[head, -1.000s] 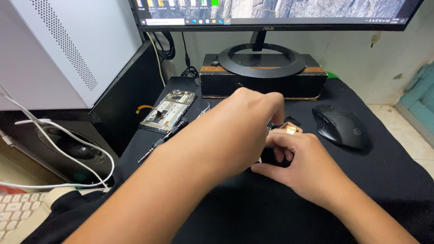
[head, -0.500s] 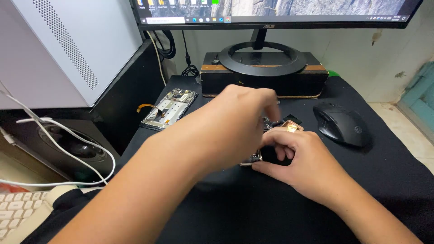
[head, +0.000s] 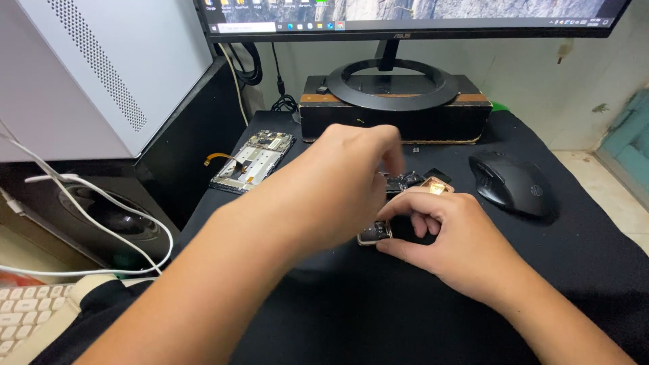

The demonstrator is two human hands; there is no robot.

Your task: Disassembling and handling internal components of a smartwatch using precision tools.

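Observation:
A small opened phone body [head: 376,232] with bare circuitry lies on the black mat [head: 581,270] in the middle. My right hand [head: 439,233] is curled over it and holds it down by its edges. My left hand [head: 331,189] reaches across from the left, fingers pinched together above the phone's upper end near the exposed board [head: 404,181]. Whether the left fingers pinch a tool or a small part is hidden by the hand itself.
A second stripped phone frame [head: 253,161] with an orange flex cable lies at the mat's left. A black mouse [head: 510,184] sits to the right. A monitor stand [head: 395,84] on a dark box is behind. A white computer case [head: 101,67], white cables and a keyboard corner [head: 20,318] are at left.
My left hand has shifted slightly up and right over the phone's top. The right hand keeps the same hold.

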